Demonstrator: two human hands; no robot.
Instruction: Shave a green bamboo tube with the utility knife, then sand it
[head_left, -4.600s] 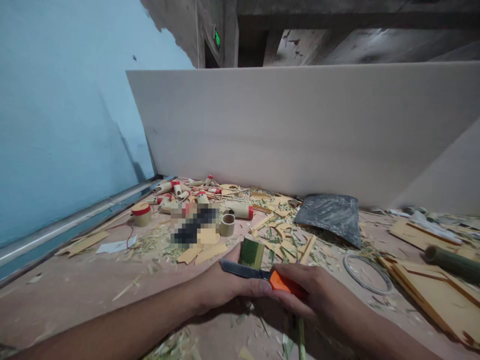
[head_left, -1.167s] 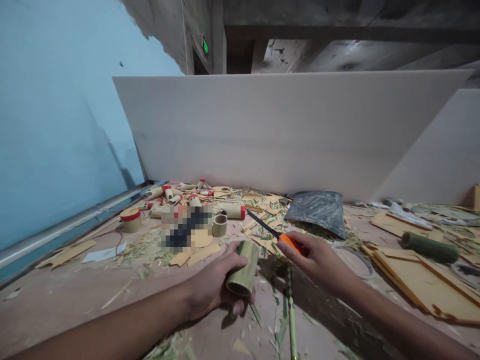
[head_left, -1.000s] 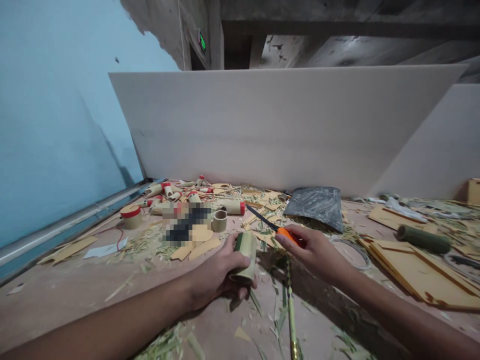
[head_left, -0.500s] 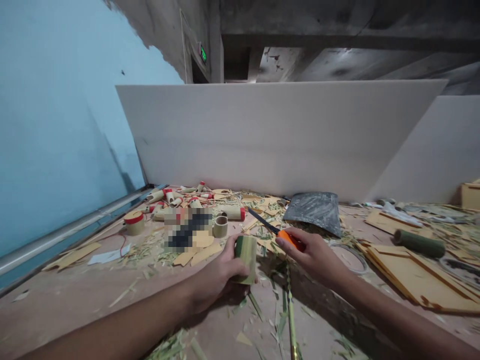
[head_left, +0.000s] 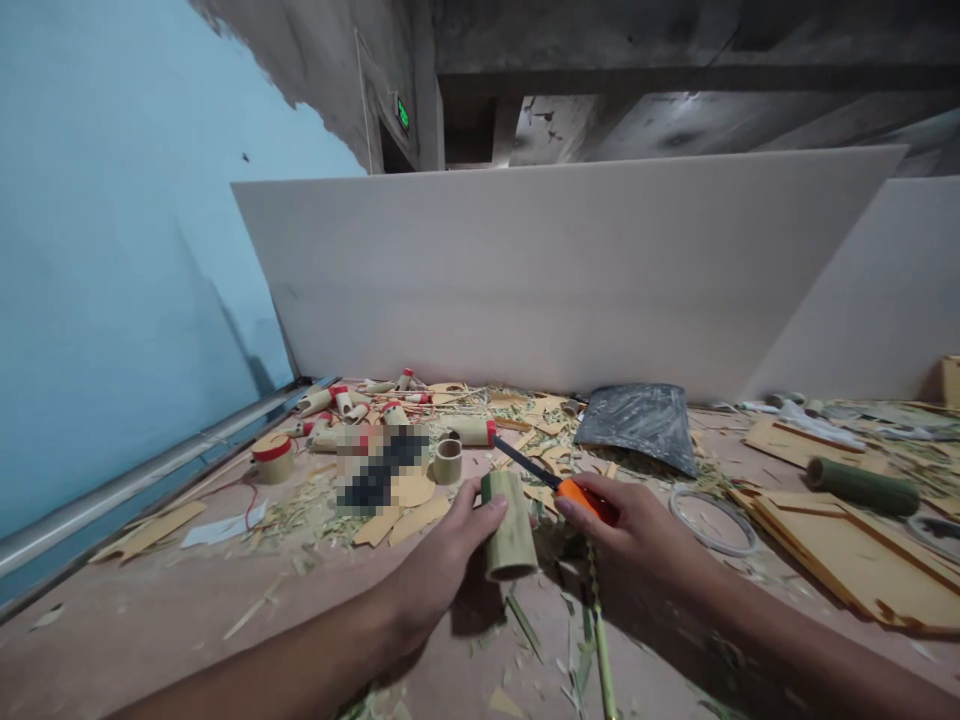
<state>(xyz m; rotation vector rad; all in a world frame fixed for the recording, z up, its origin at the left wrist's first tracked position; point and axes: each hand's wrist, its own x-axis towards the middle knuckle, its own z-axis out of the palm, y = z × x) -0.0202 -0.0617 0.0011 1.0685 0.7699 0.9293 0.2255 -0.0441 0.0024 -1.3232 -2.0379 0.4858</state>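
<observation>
My left hand (head_left: 457, 535) is wrapped round a short bamboo tube (head_left: 511, 535), held above the table. The tube is mostly pale, with a green strip near its upper left, and its dark hollow end tilts down toward me. In my right hand (head_left: 626, 520) is a utility knife (head_left: 585, 498) with an orange handle. Its long dark blade points up and left, past the tube's far end and apart from it. Below the knife a thin greenish rod (head_left: 602, 650) with a twisted upper part lies on the table.
Bamboo shavings litter the tabletop (head_left: 247, 640). At the back left lie several red-ended bamboo tubes, with a bamboo ring (head_left: 448, 462) nearer. A dark curved sheet (head_left: 637, 428) rests by the white panel (head_left: 555, 280). To the right are a tape roll (head_left: 712, 520), wooden frames (head_left: 847, 560) and a green bamboo piece (head_left: 862, 487).
The bamboo tube has tipped so that its hollow near end now shows. My left fingers have shifted on it. The knife stays in my right hand; the view has moved slightly.
</observation>
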